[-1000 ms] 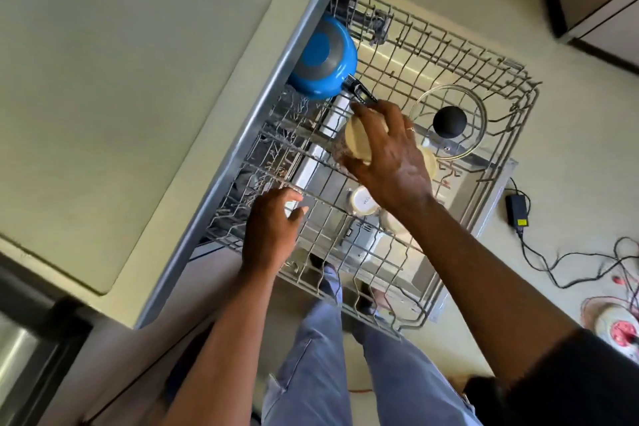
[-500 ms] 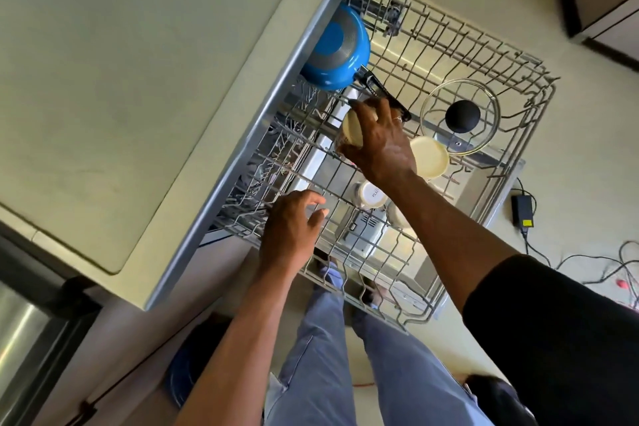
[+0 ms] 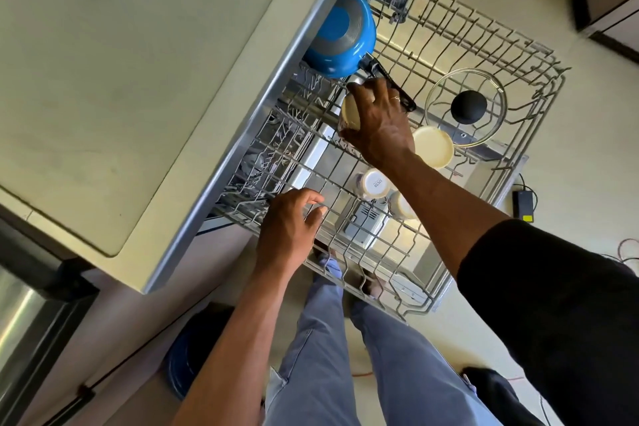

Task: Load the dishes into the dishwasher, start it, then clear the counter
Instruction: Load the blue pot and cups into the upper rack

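One wire rack (image 3: 539,55). My right hand (image 3: 380,128) wraps round one smooth cream cup (image 3: 350,111), tipped sideways with its round end facing the counter (image 3: 138,79), right beside one upturned blue pan (image 3: 340,34). Also one round glass lid (image 3: 446,93). My left hand (image 3: 287,228) rests on the rack wires, fingers loosely bent, can't tell if it's gripping.

A wire rack (image 3: 539,55) is pulled out beside the pale surface (image 3: 138,79). The right hand (image 3: 380,124) grips a cream cup (image 3: 351,111) over the rack, just beside the black handle of an upturned blue pan (image 3: 340,34). The left hand (image 3: 287,228) rests on the rack's near edge, fingers loosely bent. A glass lid (image 3: 465,107), a cream bowl (image 3: 433,146) and a white cup (image 3: 373,183) sit in the rack.
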